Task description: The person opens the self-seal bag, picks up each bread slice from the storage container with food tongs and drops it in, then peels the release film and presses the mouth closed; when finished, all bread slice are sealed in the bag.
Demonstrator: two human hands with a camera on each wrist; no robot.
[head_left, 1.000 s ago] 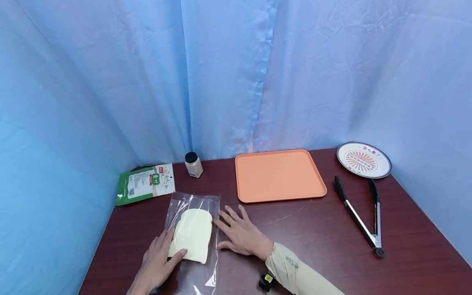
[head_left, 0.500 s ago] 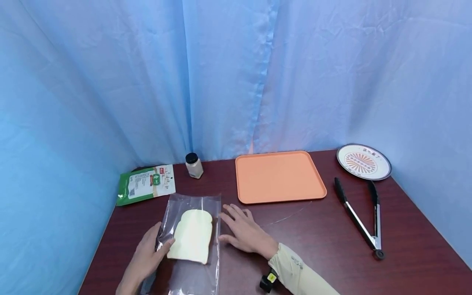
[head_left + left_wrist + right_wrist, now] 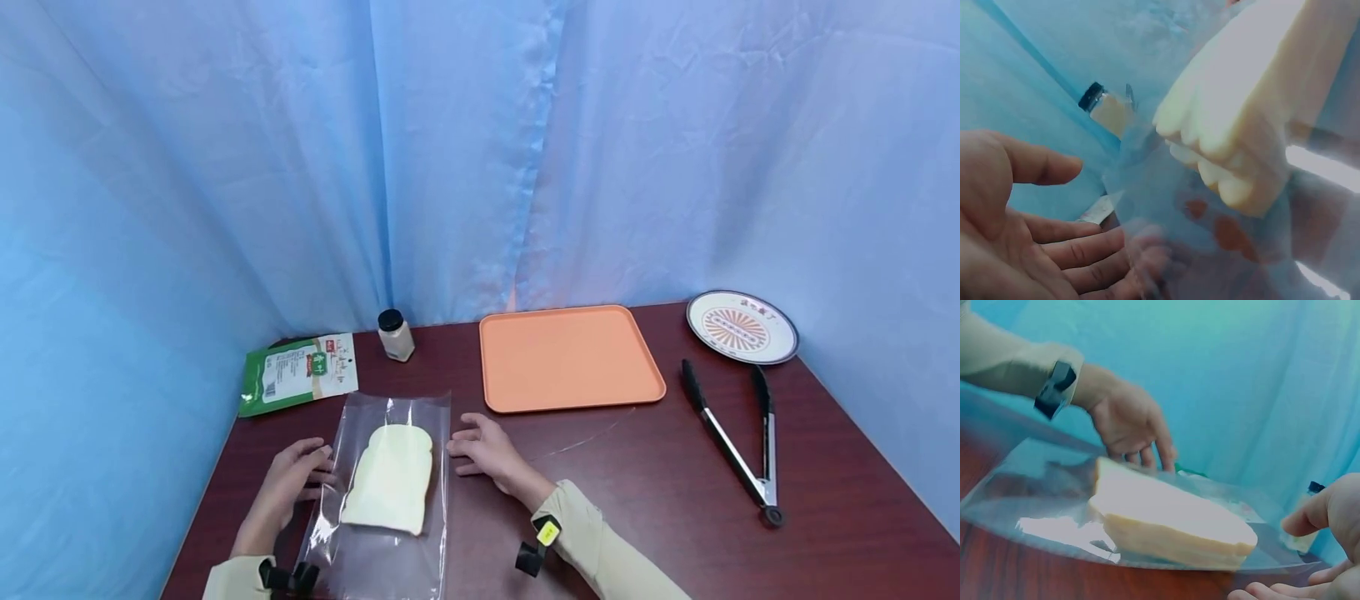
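In the head view a clear plastic bag (image 3: 382, 565) lies flat on the dark wooden table with pale sliced bread (image 3: 392, 479) inside it. Two slices, one over the other, show in the left wrist view as bread (image 3: 1241, 94). My left hand (image 3: 288, 482) is at the bag's left edge; its fingertips (image 3: 1147, 250) show through the film, and its thumb stays apart. At the right edge, my right hand (image 3: 491, 452) has relaxed fingers beside the bag. In the right wrist view this hand (image 3: 1335, 531) has its thumb spread from its fingers, gripping nothing.
Behind the bag are a green-and-white packet (image 3: 300, 375) and a black-lidded jar (image 3: 396, 337). An orange tray (image 3: 570, 358) lies at the back middle. Tongs (image 3: 765, 492) and a round patterned plate (image 3: 780, 333) are at the right. Blue curtains (image 3: 465, 167) enclose the table.
My left hand has moved off the bread to the bag's left edge, and its thumb has come off the film. My right hand has shifted slightly, its fingers more curved. The bread stays put.
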